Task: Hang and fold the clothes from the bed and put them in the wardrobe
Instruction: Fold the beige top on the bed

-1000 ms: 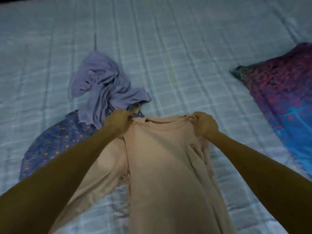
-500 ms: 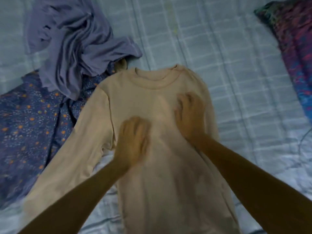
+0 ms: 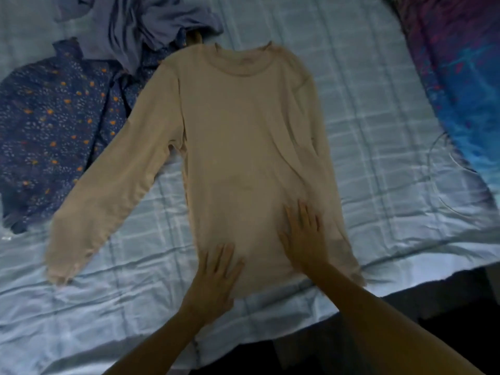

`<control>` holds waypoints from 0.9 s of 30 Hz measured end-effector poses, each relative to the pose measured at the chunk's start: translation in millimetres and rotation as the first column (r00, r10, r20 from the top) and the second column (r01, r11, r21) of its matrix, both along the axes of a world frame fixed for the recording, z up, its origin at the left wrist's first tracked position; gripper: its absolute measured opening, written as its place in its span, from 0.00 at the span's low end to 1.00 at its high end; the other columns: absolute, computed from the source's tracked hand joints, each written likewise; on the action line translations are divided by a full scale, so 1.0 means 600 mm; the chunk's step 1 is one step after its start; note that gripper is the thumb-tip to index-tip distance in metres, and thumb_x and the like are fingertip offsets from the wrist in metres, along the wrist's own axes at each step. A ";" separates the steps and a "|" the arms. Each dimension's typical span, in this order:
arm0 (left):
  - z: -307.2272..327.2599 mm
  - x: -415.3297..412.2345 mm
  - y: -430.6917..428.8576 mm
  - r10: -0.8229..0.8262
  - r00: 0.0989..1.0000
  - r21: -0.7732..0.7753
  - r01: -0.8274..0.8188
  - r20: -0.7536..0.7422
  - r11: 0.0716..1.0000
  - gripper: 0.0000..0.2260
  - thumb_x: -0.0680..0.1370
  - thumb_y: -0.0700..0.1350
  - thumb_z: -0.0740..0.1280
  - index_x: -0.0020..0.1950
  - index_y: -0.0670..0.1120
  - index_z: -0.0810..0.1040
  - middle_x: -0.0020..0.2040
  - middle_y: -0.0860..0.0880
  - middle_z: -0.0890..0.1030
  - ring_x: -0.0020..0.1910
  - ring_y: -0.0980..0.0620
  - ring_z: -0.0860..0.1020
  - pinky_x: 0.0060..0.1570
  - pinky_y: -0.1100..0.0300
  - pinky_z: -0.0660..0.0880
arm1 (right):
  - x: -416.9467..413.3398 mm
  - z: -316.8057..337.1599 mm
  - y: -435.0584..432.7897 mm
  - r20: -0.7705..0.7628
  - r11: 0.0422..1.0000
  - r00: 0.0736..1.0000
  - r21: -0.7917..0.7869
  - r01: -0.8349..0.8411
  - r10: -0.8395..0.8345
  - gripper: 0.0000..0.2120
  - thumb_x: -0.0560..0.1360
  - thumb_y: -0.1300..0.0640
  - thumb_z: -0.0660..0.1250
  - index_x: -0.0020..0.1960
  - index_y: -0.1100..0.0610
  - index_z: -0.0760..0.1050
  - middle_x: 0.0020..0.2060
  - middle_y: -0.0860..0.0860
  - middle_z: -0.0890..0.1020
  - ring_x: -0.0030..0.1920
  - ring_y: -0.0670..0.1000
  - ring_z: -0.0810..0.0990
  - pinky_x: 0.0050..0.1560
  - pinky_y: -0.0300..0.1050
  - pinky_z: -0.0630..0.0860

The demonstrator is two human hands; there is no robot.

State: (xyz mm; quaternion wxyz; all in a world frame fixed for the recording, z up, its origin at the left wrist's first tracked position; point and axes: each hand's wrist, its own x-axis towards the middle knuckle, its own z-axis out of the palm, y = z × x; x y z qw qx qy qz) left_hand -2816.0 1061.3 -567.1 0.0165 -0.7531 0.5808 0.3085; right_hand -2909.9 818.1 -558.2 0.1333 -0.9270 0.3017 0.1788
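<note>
Both hands, L [image 3: 216,274] & R [image 3: 304,236], flat, fingers straight, pressing beige shirt [image 3: 243,125].

Dim bluish light, whole frame soft, beige top [image 3: 243,136] edges smeared, faint sheen on bed sheet [image 3: 81,307] toward 7 o'clock, near-black at 5 o'clock, sheet checks bowing near the borders.

left hand [image 3: 216,274]: flat, palm down, fingers straight and slightly spread, pointing forward.
right hand [image 3: 304,236]: flat, palm down, fingers straight and spread, a little farther forward than the left hand.
left arm [image 3: 162,334]: bare forearm, rising from the bottom edge, angled rightward.
right arm [image 3: 378,320]: bare forearm, entering from the lower right, angled leftward.
gap: hands close together, not touching.
</note>
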 end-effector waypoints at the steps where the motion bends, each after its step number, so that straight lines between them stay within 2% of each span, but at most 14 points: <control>1: 0.002 -0.006 0.001 0.005 1.000 -0.025 -0.004 0.029 1.000 0.38 0.66 0.54 0.67 0.74 0.44 0.63 0.71 0.32 0.63 0.68 0.30 0.65 0.57 0.32 0.69 | -0.021 0.001 0.006 -0.016 1.000 1.000 0.021 -0.009 0.010 0.29 0.74 0.46 0.54 0.72 0.56 0.60 0.68 0.64 0.70 0.66 0.63 0.71 0.63 0.65 0.67; 4: 0.013 0.000 0.005 -0.030 0.992 -0.093 0.041 0.123 0.995 0.23 0.73 0.36 0.50 0.68 0.41 0.64 0.62 0.33 0.75 0.56 0.31 0.77 0.39 0.44 0.80 | -0.066 0.013 0.023 -0.037 0.997 0.999 0.075 0.010 -0.008 0.31 0.74 0.44 0.50 0.74 0.56 0.61 0.72 0.62 0.65 0.71 0.61 0.66 0.68 0.61 0.62; 6: 0.034 0.021 0.022 -0.045 0.976 -0.152 0.078 0.214 0.985 0.22 0.72 0.33 0.48 0.64 0.40 0.67 0.56 0.34 0.80 0.48 0.35 0.81 0.21 0.56 0.75 | -0.087 0.024 0.031 -0.066 0.994 0.998 0.111 0.008 0.000 0.32 0.76 0.43 0.46 0.76 0.55 0.56 0.75 0.59 0.58 0.75 0.58 0.58 0.73 0.55 0.54; 7: 0.043 0.033 0.039 -0.063 0.968 -0.162 0.104 0.244 0.981 0.22 0.70 0.34 0.49 0.63 0.39 0.67 0.55 0.35 0.80 0.47 0.36 0.82 0.17 0.58 0.72 | -0.095 0.027 0.035 -0.071 0.991 0.997 0.135 -0.005 0.015 0.32 0.77 0.42 0.44 0.77 0.55 0.54 0.76 0.57 0.56 0.76 0.56 0.56 0.74 0.51 0.49; 9: 0.055 0.056 0.077 -0.128 0.948 -0.126 0.170 0.292 0.977 0.24 0.67 0.35 0.52 0.63 0.39 0.67 0.54 0.35 0.81 0.46 0.35 0.82 0.20 0.58 0.73 | -0.104 0.039 0.042 -0.044 0.980 0.998 0.196 -0.034 0.044 0.33 0.78 0.38 0.40 0.76 0.55 0.57 0.76 0.55 0.59 0.75 0.55 0.57 0.73 0.48 0.44; 11: 0.064 0.067 0.107 -0.207 0.933 -0.007 0.219 0.295 0.976 0.26 0.64 0.37 0.60 0.63 0.38 0.68 0.54 0.34 0.81 0.45 0.33 0.81 0.26 0.54 0.79 | -0.106 0.055 0.051 0.041 0.964 0.999 0.263 -0.029 0.019 0.33 0.78 0.39 0.41 0.72 0.56 0.67 0.69 0.56 0.71 0.68 0.57 0.69 0.72 0.53 0.57; 13: 0.069 0.067 0.116 -0.222 0.952 0.113 0.202 0.212 0.973 0.27 0.57 0.45 0.72 0.55 0.41 0.75 0.47 0.37 0.82 0.39 0.36 0.81 0.30 0.54 0.79 | -0.103 0.064 0.054 0.225 0.982 0.972 0.190 0.019 -0.062 0.21 0.77 0.49 0.53 0.60 0.56 0.78 0.54 0.56 0.82 0.54 0.59 0.80 0.57 0.54 0.72; 15: 0.090 0.049 0.097 -0.157 0.976 0.099 0.143 0.150 0.985 0.15 0.62 0.57 0.69 0.41 0.47 0.81 0.35 0.46 0.81 0.30 0.45 0.79 0.27 0.61 0.75 | -0.099 0.069 0.037 0.351 0.977 0.912 0.087 0.194 -0.212 0.17 0.75 0.52 0.55 0.51 0.56 0.81 0.45 0.54 0.84 0.47 0.58 0.81 0.50 0.53 0.74; 16: 0.099 0.039 0.076 -0.125 0.985 0.044 0.120 0.121 0.992 0.14 0.66 0.59 0.65 0.36 0.49 0.80 0.30 0.49 0.79 0.25 0.49 0.76 0.25 0.64 0.71 | -0.097 0.071 0.024 0.336 0.950 0.889 0.089 0.298 -0.310 0.17 0.76 0.52 0.55 0.51 0.56 0.81 0.47 0.55 0.83 0.49 0.59 0.80 0.51 0.54 0.74; 18: 0.104 0.018 0.016 -0.060 0.991 -0.034 0.065 0.117 0.997 0.14 0.69 0.57 0.60 0.31 0.51 0.78 0.26 0.51 0.75 0.22 0.51 0.72 0.24 0.64 0.64 | -0.101 0.065 -0.010 0.254 0.864 0.827 0.090 0.496 -0.502 0.15 0.78 0.52 0.59 0.61 0.56 0.76 0.60 0.57 0.77 0.60 0.59 0.74 0.60 0.57 0.68; 20: 0.100 0.005 -0.059 0.023 0.995 -0.107 -0.013 0.094 0.994 0.14 0.73 0.54 0.57 0.33 0.49 0.76 0.29 0.49 0.73 0.25 0.49 0.71 0.27 0.62 0.64 | -0.114 0.055 -0.048 0.064 0.726 0.725 0.116 0.677 -0.686 0.23 0.78 0.51 0.61 0.71 0.55 0.65 0.70 0.57 0.67 0.68 0.59 0.66 0.67 0.58 0.62; 22: 0.086 -0.001 -0.134 0.079 0.993 -0.160 -0.065 0.082 0.985 0.12 0.74 0.50 0.56 0.42 0.47 0.78 0.36 0.47 0.75 0.33 0.46 0.75 0.33 0.58 0.70 | -0.129 0.046 -0.075 -0.102 0.650 0.661 0.118 0.751 -0.744 0.28 0.77 0.48 0.61 0.74 0.55 0.58 0.70 0.57 0.65 0.68 0.58 0.65 0.66 0.59 0.65; 25: 0.068 -0.002 -0.231 0.089 0.988 -0.076 -0.080 0.127 0.994 0.22 0.72 0.52 0.55 0.63 0.46 0.74 0.56 0.41 0.78 0.52 0.40 0.78 0.47 0.48 0.77 | -0.139 0.036 -0.090 -0.166 0.610 0.653 0.247 0.753 -0.739 0.23 0.78 0.46 0.60 0.69 0.53 0.61 0.54 0.54 0.76 0.56 0.57 0.76 0.57 0.53 0.72; 27: 0.059 -0.010 -0.273 0.054 0.987 0.060 -0.064 0.150 0.996 0.29 0.69 0.55 0.55 0.69 0.47 0.68 0.63 0.37 0.76 0.57 0.36 0.77 0.49 0.42 0.77 | -0.149 0.034 -0.099 -0.147 0.574 0.650 0.353 0.739 -0.746 0.11 0.79 0.50 0.59 0.58 0.55 0.69 0.43 0.50 0.77 0.46 0.54 0.79 0.49 0.48 0.74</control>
